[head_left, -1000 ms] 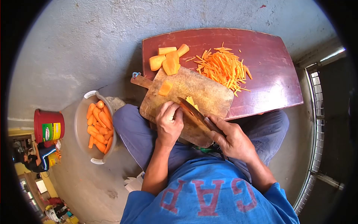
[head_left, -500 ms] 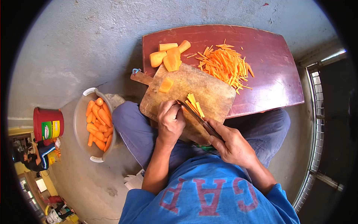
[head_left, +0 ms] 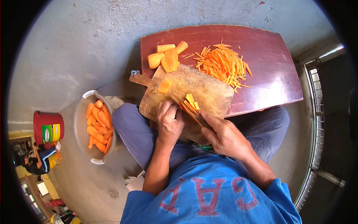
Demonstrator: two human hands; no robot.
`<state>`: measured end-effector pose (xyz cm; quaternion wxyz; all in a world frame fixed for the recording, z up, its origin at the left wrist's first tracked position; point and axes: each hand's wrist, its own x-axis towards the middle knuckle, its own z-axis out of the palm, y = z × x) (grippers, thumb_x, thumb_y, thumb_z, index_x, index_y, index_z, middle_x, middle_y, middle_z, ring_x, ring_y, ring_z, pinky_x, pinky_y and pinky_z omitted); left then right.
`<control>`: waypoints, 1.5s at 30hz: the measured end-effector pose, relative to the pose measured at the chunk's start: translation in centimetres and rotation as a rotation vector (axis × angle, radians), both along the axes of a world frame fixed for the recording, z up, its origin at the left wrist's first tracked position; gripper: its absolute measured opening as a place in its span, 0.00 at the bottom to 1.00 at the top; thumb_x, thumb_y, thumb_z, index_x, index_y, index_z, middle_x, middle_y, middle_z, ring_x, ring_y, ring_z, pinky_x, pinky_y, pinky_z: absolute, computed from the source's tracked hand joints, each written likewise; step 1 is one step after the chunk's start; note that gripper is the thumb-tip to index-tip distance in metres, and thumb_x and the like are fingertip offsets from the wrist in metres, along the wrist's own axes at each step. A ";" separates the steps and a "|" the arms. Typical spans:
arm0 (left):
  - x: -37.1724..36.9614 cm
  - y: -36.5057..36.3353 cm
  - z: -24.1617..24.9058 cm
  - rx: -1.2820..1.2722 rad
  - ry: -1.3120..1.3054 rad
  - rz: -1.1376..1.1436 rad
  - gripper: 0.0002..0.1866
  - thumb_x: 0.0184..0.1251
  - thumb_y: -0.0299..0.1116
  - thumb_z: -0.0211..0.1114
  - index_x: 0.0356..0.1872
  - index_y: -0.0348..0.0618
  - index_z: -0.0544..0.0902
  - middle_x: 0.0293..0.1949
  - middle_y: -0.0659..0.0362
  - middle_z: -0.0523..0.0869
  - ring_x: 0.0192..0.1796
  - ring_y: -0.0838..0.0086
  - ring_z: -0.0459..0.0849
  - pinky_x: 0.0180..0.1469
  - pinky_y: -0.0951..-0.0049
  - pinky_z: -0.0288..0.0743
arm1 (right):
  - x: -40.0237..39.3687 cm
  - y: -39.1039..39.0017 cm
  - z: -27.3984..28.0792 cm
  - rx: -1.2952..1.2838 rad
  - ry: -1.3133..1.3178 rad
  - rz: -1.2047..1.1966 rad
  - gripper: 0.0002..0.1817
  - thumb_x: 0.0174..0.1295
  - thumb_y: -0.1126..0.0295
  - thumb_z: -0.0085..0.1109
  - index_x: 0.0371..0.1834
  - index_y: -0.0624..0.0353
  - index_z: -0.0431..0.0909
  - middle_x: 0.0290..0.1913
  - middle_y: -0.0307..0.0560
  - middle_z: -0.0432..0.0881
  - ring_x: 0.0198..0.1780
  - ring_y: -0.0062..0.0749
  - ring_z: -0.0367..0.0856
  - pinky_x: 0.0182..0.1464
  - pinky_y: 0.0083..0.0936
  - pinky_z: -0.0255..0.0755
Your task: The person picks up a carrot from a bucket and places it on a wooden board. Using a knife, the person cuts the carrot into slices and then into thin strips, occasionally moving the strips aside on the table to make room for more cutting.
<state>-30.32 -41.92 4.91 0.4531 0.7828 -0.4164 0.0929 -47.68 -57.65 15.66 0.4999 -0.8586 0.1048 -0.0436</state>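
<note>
My right hand is closed around the handle of a knife, whose blurred blade slants across the wooden cutting board. Beside the blade, my left hand has its fingers curled down at the board's near edge, pressing on a carrot piece that they mostly hide. Fresh carrot sticks lie just past the blade. A flat carrot slice rests on the board toward its handle. Thick peeled carrot chunks are heaped at the board's far left corner.
A pile of carrot strips covers part of the dark red table. At left stands a grey basin of whole carrots, with a red bucket beyond. Another person is far left. A wall runs behind the table.
The knife and my right hand have shifted a little up and left, and the blade is now blurred. My left hand stays nearly in place. The view has moved slightly.
</note>
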 end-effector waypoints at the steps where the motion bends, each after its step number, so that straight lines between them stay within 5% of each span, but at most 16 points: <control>1: -0.1 0.0 -0.1 -0.008 0.018 0.016 0.07 0.67 0.13 0.71 0.43 0.33 0.91 0.47 0.48 0.91 0.49 0.45 0.88 0.57 0.47 0.83 | -0.8 -0.2 0.1 0.006 0.008 -0.025 0.31 0.82 0.74 0.66 0.85 0.70 0.74 0.64 0.74 0.92 0.61 0.75 0.93 0.62 0.56 0.88; 6: -0.1 0.3 0.5 -0.133 0.218 0.109 0.07 0.69 0.12 0.73 0.44 0.32 0.93 0.46 0.48 0.94 0.48 0.52 0.94 0.54 0.57 0.89 | -3.1 -0.5 0.7 0.052 -0.010 0.010 0.30 0.83 0.74 0.67 0.85 0.71 0.75 0.67 0.75 0.91 0.67 0.73 0.91 0.67 0.52 0.86; 8: 0.4 0.6 0.9 -0.169 0.200 0.146 0.05 0.73 0.13 0.75 0.45 0.29 0.93 0.47 0.50 0.95 0.47 0.64 0.95 0.53 0.66 0.89 | -2.9 -0.4 0.5 0.126 0.074 0.037 0.29 0.84 0.73 0.66 0.85 0.73 0.75 0.69 0.73 0.91 0.70 0.71 0.91 0.70 0.51 0.86; 11: 1.0 1.2 1.2 -0.186 0.220 0.175 0.05 0.74 0.15 0.75 0.46 0.29 0.93 0.48 0.51 0.95 0.48 0.65 0.94 0.54 0.67 0.88 | -2.2 -1.6 -1.3 0.135 0.102 0.050 0.30 0.86 0.72 0.64 0.86 0.72 0.74 0.73 0.69 0.91 0.75 0.62 0.91 0.76 0.45 0.85; 14: 1.6 1.4 1.1 -0.094 0.272 0.141 0.08 0.74 0.16 0.75 0.51 0.30 0.93 0.52 0.48 0.93 0.53 0.57 0.95 0.60 0.59 0.89 | -1.4 -5.0 -2.2 0.082 0.083 -0.058 0.29 0.89 0.66 0.63 0.85 0.72 0.76 0.74 0.67 0.91 0.77 0.55 0.91 0.78 0.41 0.83; 21: 4.9 -1.0 1.9 0.252 -0.044 0.198 0.23 0.70 0.29 0.81 0.64 0.36 0.91 0.60 0.48 0.87 0.68 0.46 0.83 0.72 0.46 0.79 | 2.2 -12.4 -3.0 0.035 0.036 -0.347 0.29 0.88 0.65 0.65 0.84 0.73 0.77 0.70 0.63 0.94 0.73 0.46 0.93 0.75 0.38 0.83; 29: 7.1 -1.5 0.8 0.314 -0.061 0.124 0.18 0.69 0.28 0.79 0.58 0.36 0.93 0.54 0.46 0.90 0.62 0.44 0.87 0.66 0.46 0.83 | -0.7 -8.0 -1.9 0.255 -0.013 -0.234 0.31 0.86 0.70 0.64 0.88 0.70 0.75 0.77 0.68 0.89 0.79 0.46 0.88 0.81 0.40 0.78; 31: 6.9 -1.5 0.9 0.366 -0.132 0.111 0.16 0.70 0.28 0.78 0.57 0.36 0.93 0.52 0.44 0.91 0.60 0.43 0.88 0.65 0.46 0.84 | -1.1 -6.7 -2.5 0.127 -0.083 -0.140 0.30 0.88 0.68 0.65 0.87 0.72 0.75 0.71 0.59 0.92 0.71 0.39 0.90 0.76 0.36 0.81; 32: 7.1 -1.6 1.1 0.410 -0.169 0.098 0.16 0.70 0.28 0.78 0.56 0.35 0.93 0.51 0.44 0.91 0.59 0.43 0.88 0.64 0.45 0.84 | -1.3 -6.2 -2.3 0.147 -0.028 -0.114 0.31 0.87 0.68 0.66 0.87 0.71 0.75 0.76 0.64 0.90 0.80 0.44 0.87 0.81 0.38 0.77; 36: 8.3 -1.5 1.8 0.343 -0.267 0.043 0.16 0.73 0.24 0.74 0.59 0.33 0.92 0.46 0.41 0.93 0.46 0.43 0.92 0.55 0.49 0.89 | -1.5 -4.5 -2.1 0.132 -0.028 -0.096 0.31 0.85 0.70 0.65 0.87 0.70 0.75 0.76 0.68 0.89 0.79 0.53 0.88 0.80 0.39 0.78; 39: 6.0 -1.2 3.2 0.136 0.304 0.076 0.18 0.79 0.22 0.71 0.66 0.29 0.91 0.42 0.46 0.96 0.33 0.55 0.93 0.41 0.58 0.89 | -2.2 -4.1 -1.1 0.157 0.003 -0.106 0.31 0.84 0.71 0.65 0.87 0.71 0.75 0.76 0.70 0.88 0.80 0.57 0.88 0.81 0.40 0.78; 42: 1.7 -1.2 3.3 -0.061 0.782 0.079 0.19 0.87 0.21 0.69 0.73 0.27 0.87 0.40 0.55 0.94 0.28 0.79 0.88 0.28 0.74 0.80 | -2.8 -3.8 -1.3 0.167 0.017 -0.123 0.31 0.84 0.71 0.66 0.87 0.71 0.75 0.75 0.70 0.89 0.79 0.57 0.88 0.80 0.40 0.78; 43: 0.2 -1.1 4.0 -0.049 0.917 0.080 0.22 0.87 0.20 0.68 0.76 0.27 0.84 0.42 0.54 0.95 0.29 0.79 0.89 0.28 0.78 0.80 | -3.0 -3.7 -1.4 0.164 0.016 -0.127 0.31 0.84 0.71 0.66 0.87 0.71 0.75 0.75 0.70 0.89 0.79 0.57 0.89 0.80 0.40 0.78; 45: -2.1 -0.4 2.8 0.044 0.758 0.040 0.17 0.85 0.22 0.72 0.69 0.29 0.89 0.40 0.53 0.96 0.36 0.72 0.95 0.40 0.68 0.88 | -3.2 -3.5 -1.9 0.161 0.007 -0.119 0.31 0.83 0.71 0.68 0.86 0.71 0.77 0.73 0.74 0.89 0.77 0.65 0.88 0.78 0.45 0.80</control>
